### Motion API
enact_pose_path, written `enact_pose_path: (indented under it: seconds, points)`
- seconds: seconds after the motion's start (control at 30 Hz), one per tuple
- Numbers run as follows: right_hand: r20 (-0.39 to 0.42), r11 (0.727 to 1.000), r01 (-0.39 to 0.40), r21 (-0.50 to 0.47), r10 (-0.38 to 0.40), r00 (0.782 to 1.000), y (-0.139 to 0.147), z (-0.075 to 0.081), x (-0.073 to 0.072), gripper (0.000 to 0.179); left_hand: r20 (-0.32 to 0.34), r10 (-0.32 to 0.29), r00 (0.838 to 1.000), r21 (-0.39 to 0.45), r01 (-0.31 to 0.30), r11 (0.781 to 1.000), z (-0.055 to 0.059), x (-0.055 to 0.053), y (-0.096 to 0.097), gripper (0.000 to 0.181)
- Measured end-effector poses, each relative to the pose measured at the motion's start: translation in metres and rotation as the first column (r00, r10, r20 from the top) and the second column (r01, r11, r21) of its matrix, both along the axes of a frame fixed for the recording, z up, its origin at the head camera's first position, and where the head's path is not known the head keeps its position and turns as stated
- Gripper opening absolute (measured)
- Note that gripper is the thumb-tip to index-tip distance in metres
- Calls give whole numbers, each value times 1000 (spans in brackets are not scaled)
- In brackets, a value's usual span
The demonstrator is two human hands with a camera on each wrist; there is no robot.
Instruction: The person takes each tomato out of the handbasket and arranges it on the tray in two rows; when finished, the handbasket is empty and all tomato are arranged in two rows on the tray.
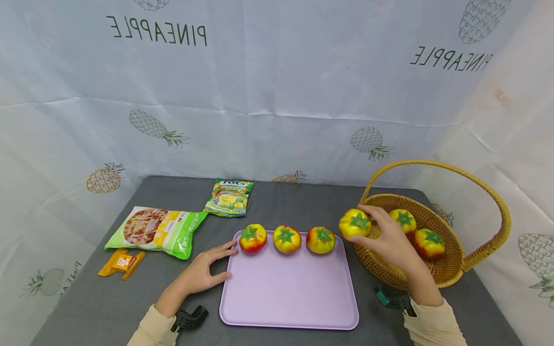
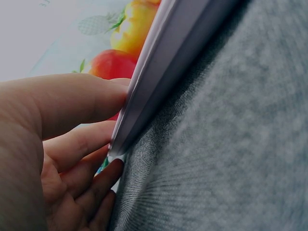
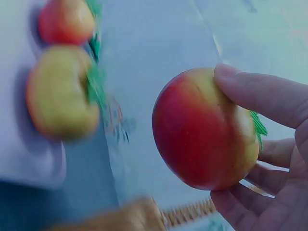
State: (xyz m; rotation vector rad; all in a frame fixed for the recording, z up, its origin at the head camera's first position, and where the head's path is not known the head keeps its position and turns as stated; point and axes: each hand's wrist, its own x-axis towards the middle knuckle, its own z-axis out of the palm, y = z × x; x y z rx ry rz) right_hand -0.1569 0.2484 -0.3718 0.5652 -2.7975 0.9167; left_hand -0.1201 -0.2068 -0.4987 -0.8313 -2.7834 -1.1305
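Note:
My right hand [image 1: 388, 239] holds a yellow and red persimmon [image 1: 355, 224] between thumb and fingers, above the basket's left rim. In the right wrist view the held persimmon [image 3: 204, 130] shows its red side, with part of its green leafy top by the fingers. A lilac tray [image 1: 289, 288] bears three persimmons in a row along its far edge: left [image 1: 253, 238], middle [image 1: 287, 239] and right [image 1: 321, 240]. With its fingers mostly straight, my left hand [image 1: 200, 272] touches the tray's left rim. Two more persimmons [image 1: 403, 220] lie in the wicker basket [image 1: 372, 262].
The basket's tall handle [image 1: 484, 187] arches up on the right. At the left lie a green and white food bag [image 1: 157, 229] and an orange-wrapped snack [image 1: 121, 263]. A green Fox's packet [image 1: 229, 198] lies behind the tray. A pineapple-print curtain [image 1: 268, 96] hangs behind the grey table [image 1: 190, 319].

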Motion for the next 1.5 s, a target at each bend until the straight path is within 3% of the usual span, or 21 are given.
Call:
enact_pose_path:
  seconds: [0.33, 0.57, 0.9, 1.1, 1.5]
  points:
    - [-15, 981, -180, -72, 179, 984, -57, -27, 24, 72, -9, -2, 1000, -4, 2, 1000, -1, 0, -1, 50]
    - [62, 954, -287, -84, 292, 954, -98, -41, 37, 73, -25, 1, 1000, 3, -1, 1000, 0, 2, -1, 50]
    - [185, 896, -432, -104, 445, 876, -150, -58, 44, 69, -25, 5, 1000, -9, -5, 1000, 0, 2, -1, 50]
    - [186, 856, -510, -88, 517, 835, -171, -71, 45, 69, -43, 1, 999, -8, -1, 1000, 0, 1, -1, 50]
    - [171, 839, -542, -43, 541, 823, -187, -81, 44, 70, -29, 3, 1000, -1, -3, 1000, 1, 0, 0, 50]
